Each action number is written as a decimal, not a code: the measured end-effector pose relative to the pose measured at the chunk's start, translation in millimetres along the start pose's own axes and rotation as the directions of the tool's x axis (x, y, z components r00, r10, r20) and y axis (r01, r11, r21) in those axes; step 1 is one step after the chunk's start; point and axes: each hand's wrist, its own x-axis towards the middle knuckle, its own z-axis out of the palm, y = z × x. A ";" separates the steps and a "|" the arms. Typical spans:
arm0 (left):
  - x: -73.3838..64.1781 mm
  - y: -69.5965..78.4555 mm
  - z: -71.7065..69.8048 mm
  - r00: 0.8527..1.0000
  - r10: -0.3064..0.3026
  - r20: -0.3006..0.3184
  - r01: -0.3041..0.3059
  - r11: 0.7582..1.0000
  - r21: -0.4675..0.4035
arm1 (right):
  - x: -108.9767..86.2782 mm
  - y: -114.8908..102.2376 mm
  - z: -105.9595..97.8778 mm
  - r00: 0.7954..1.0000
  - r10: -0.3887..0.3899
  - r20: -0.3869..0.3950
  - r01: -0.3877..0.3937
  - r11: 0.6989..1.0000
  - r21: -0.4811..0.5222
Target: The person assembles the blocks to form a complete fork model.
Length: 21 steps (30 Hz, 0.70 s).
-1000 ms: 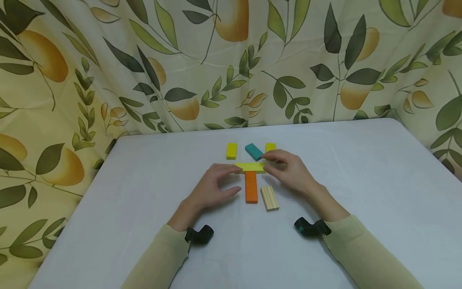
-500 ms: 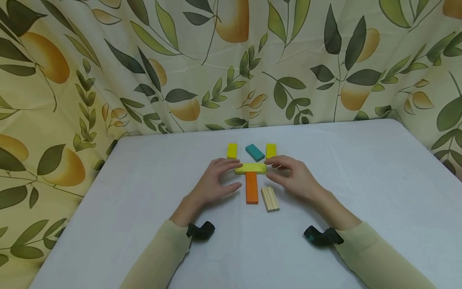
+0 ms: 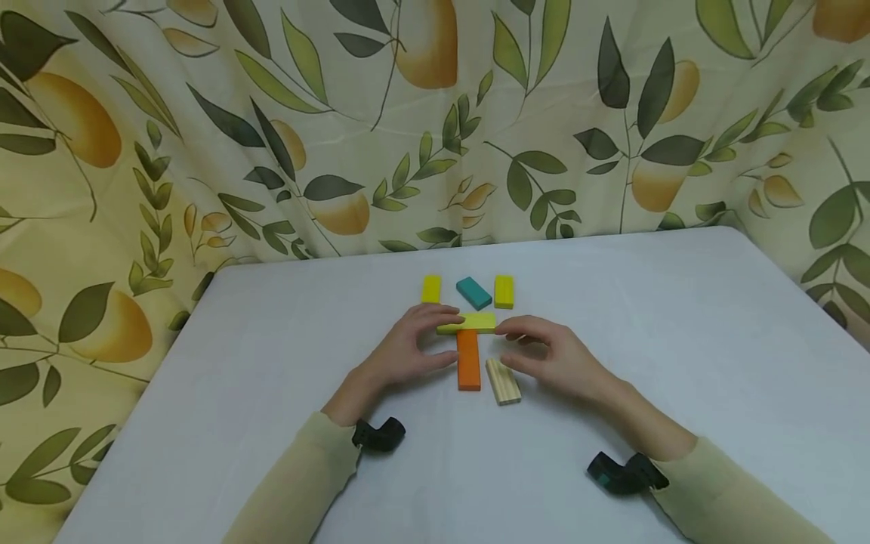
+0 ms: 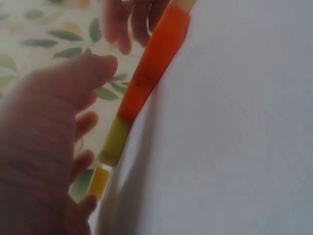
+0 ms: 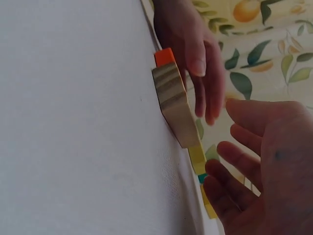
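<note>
A lime-yellow block (image 3: 481,323) lies crosswise above an orange block (image 3: 468,363), the two forming a T on the table. My left hand (image 3: 406,349) is left of them, fingers loosely bent over the crosswise block's left end and thumb tip beside the orange block. Opposite it, my right hand (image 3: 560,355) has its fingertips at the block's right end. Its thumb overlaps the upper corner of a plain wooden block (image 3: 504,384) with grain stripes. In the right wrist view, the right fingers are spread and relaxed near the wooden block (image 5: 171,98), holding nothing.
Behind the T lie a left yellow block (image 3: 431,289), a tilted teal block (image 3: 473,293) and a right yellow block (image 3: 504,292). The white-covered table (image 3: 285,317) ends at a fruit-and-leaf patterned curtain (image 3: 408,166). Each wrist wears a black camera (image 3: 379,435).
My right hand has drawn back toward me from the right yellow block, baring it. The left hand has edged slightly rightward over the lime-yellow block. The blocks keep their arrangement.
</note>
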 end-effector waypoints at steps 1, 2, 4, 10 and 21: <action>0.8 0.2 1.1 1.000 0.004 0.005 -0.004 1.000 0.001 | -1.5 -0.6 0.7 1.000 -0.004 0.007 0.004 1.000 0.003; 1.6 0.2 2.2 1.000 0.008 0.009 -0.008 1.000 0.004 | -3.1 -1.0 1.3 1.000 -0.007 0.014 0.007 1.000 0.005; 2.6 0.4 3.9 1.000 0.015 0.016 -0.015 1.000 0.007 | -6.6 -1.8 2.8 0.999 -0.020 0.027 0.020 1.000 0.005; 0.8 1.7 6.4 0.999 0.028 0.028 -0.029 0.999 0.031 | -14.9 -3.0 6.7 0.997 -0.040 0.072 0.037 0.999 0.038; 2.8 2.1 6.2 0.998 0.044 0.033 -0.045 0.999 0.018 | -17.2 1.8 3.1 0.992 -0.063 0.109 0.055 0.996 0.068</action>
